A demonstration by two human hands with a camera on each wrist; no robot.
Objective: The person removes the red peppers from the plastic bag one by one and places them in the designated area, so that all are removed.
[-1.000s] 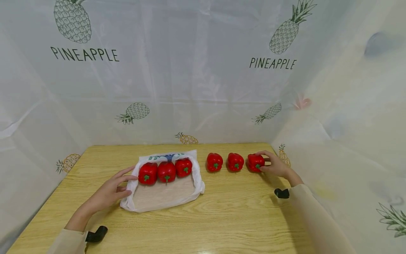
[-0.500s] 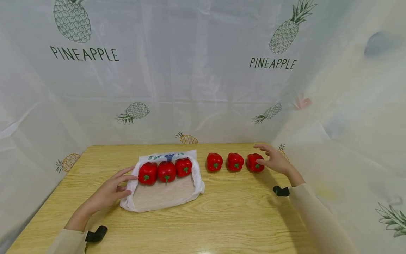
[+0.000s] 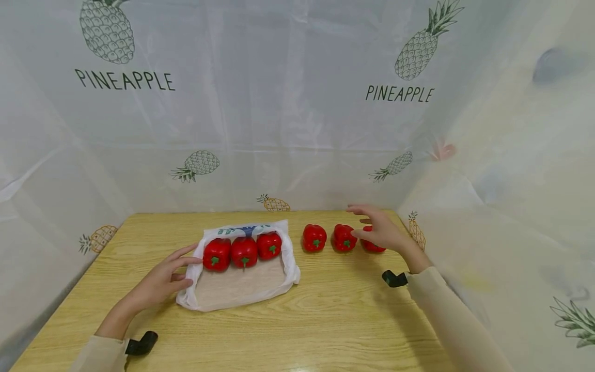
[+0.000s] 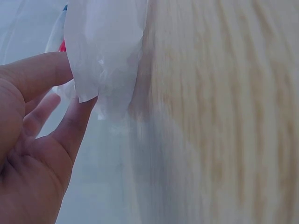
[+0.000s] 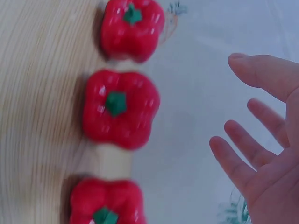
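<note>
Three red bell peppers with green stems, the middle one [image 3: 244, 252] among them, lie in a row inside an open white plastic bag [image 3: 292, 274]. My left hand [image 3: 160, 281] rests its extended fingers and thumb against the bag's left side. In the left wrist view the fingertips are partly hidden by the white plastic [image 4: 105, 46]. Right of the bag stand a bell pepper [image 3: 314, 237], another bell pepper [image 3: 343, 236] and a third bell pepper [image 3: 373, 247], partly covered by my right hand [image 3: 383, 230]. That hand is spread and holds nothing; the right wrist view shows its fingers apart from the peppers.
The wooden table [image 3: 297, 336] has a light grain. Behind it and at both sides hangs a pale curtain [image 3: 288, 113] printed with pineapples. A black piece [image 3: 141, 343] sits at the left cuff and a similar black piece [image 3: 395, 279] at the right cuff.
My right hand has let go of the rightmost bell pepper, lifted, and moved left over it toward the middle one. The left hand and the bag have stayed put.
</note>
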